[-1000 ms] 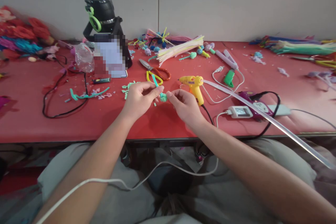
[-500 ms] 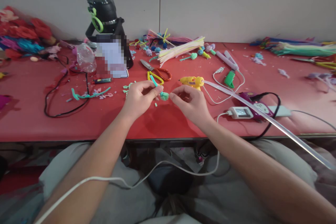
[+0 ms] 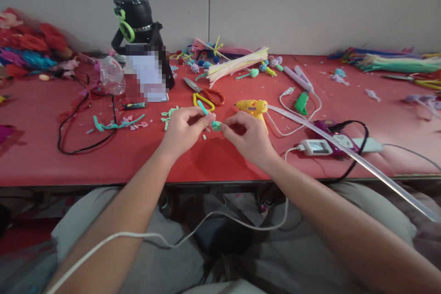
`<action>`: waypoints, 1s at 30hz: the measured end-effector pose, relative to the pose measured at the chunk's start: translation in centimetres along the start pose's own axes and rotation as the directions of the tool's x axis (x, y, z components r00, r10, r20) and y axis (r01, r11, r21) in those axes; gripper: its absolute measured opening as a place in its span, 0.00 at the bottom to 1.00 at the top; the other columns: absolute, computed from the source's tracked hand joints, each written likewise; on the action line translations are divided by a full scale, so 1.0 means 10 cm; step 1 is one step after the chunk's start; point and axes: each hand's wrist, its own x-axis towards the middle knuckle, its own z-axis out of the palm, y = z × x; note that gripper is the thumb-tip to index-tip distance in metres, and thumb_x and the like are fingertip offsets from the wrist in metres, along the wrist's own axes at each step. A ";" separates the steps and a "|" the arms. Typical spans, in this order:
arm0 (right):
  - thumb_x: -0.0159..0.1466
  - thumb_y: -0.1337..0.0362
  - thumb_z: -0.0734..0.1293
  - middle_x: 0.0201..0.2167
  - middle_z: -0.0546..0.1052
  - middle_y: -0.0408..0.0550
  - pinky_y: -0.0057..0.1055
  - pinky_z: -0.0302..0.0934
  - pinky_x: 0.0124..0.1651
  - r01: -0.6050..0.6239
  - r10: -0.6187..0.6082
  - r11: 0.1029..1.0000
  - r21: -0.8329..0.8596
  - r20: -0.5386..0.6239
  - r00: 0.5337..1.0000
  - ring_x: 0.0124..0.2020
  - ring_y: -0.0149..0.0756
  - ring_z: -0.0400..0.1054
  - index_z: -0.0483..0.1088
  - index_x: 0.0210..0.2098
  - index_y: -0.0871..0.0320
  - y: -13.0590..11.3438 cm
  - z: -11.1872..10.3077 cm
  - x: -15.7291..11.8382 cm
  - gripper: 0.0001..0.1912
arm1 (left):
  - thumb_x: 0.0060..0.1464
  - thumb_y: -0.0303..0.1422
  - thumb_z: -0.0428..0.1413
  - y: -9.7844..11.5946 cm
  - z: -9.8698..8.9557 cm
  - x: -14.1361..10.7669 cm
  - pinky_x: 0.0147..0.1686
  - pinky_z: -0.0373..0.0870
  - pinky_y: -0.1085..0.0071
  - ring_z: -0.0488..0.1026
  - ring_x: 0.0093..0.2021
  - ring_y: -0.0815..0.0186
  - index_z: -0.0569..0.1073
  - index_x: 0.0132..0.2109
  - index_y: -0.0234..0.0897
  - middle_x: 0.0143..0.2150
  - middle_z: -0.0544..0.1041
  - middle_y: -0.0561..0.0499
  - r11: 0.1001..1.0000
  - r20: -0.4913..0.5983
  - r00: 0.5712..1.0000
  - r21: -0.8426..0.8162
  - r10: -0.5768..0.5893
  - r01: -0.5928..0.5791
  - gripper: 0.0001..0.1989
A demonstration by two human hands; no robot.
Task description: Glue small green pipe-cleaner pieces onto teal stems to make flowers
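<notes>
My left hand [image 3: 188,131] pinches a small green pipe-cleaner flower [image 3: 216,126] by its stem, whose turquoise end [image 3: 202,107] sticks up past the thumb. My right hand [image 3: 248,135] has thumb and forefinger pressed together at the flower's right edge. The fingertips hide part of that edge. Green pipe-cleaner snippets [image 3: 168,114] lie behind my left hand. Just beyond my right hand is a yellow hot glue gun [image 3: 253,107] with a long clear glue stick [image 3: 358,161] running out of its back.
Scissors [image 3: 206,94] with red and yellow handles lie behind my hands. A black bottle [image 3: 134,16] stands back left, a phone [image 3: 146,73] before it. Pale pipe cleaners [image 3: 237,65] are bundled near the wall. At right sits a purple power strip [image 3: 339,140]; a white cable [image 3: 213,213] crosses my lap.
My right hand has moved slightly left, and its fingertips now meet the green flower's edge. My left hand stays nearly still, holding the stem.
</notes>
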 end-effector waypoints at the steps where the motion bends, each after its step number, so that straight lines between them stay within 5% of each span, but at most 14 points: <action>1: 0.64 0.60 0.69 0.28 0.76 0.46 0.35 0.59 0.36 -0.004 0.004 1.000 0.006 0.003 1.000 0.31 0.35 0.67 0.73 0.29 0.55 0.00 0.00 0.00 0.08 | 0.55 0.48 0.65 0.00 0.00 0.00 0.32 0.77 0.68 0.76 0.28 0.65 0.78 0.29 0.36 0.27 0.78 0.48 1.000 0.002 1.000 -0.005 0.000 0.000 0.19; 7: 0.63 0.57 0.71 0.28 0.76 0.46 0.35 0.61 0.35 -0.094 0.094 0.986 0.135 0.011 0.996 0.29 0.34 0.67 0.72 0.29 0.56 0.02 0.01 0.01 0.10 | 0.55 0.48 0.65 0.02 -0.01 0.01 0.33 0.78 0.68 0.76 0.28 0.65 0.79 0.29 0.37 0.27 0.79 0.48 1.000 0.002 1.000 -0.003 -0.001 0.001 0.19; 13: 0.59 0.57 0.72 0.32 0.78 0.46 0.36 0.69 0.41 -0.261 0.250 0.879 0.400 0.080 0.965 0.34 0.36 0.73 0.72 0.34 0.56 0.05 0.02 0.04 0.10 | 0.55 0.48 0.65 0.03 -0.01 0.01 0.33 0.77 0.68 0.77 0.28 0.64 0.79 0.29 0.37 0.27 0.80 0.48 1.000 0.000 1.000 0.009 0.002 -0.002 0.19; 27: 0.56 0.48 0.76 0.30 0.77 0.45 0.36 0.69 0.42 -0.308 0.254 0.826 0.472 0.176 0.951 0.34 0.35 0.72 0.73 0.31 0.56 0.08 0.05 0.03 0.18 | 0.56 0.48 0.64 0.04 -0.02 0.01 0.32 0.76 0.69 0.77 0.28 0.65 0.79 0.29 0.37 0.26 0.79 0.49 0.999 0.033 0.999 0.031 0.007 -0.008 0.19; 30: 0.62 0.45 0.70 0.29 0.78 0.47 0.36 0.66 0.37 -0.281 0.221 0.891 0.358 0.200 0.955 0.31 0.36 0.71 0.74 0.33 0.56 0.09 -0.04 0.02 0.19 | 0.58 0.47 0.62 0.05 -0.05 0.03 0.31 0.74 0.69 0.77 0.27 0.65 0.79 0.28 0.36 0.26 0.79 0.49 0.997 0.010 1.000 0.080 0.007 -0.008 0.19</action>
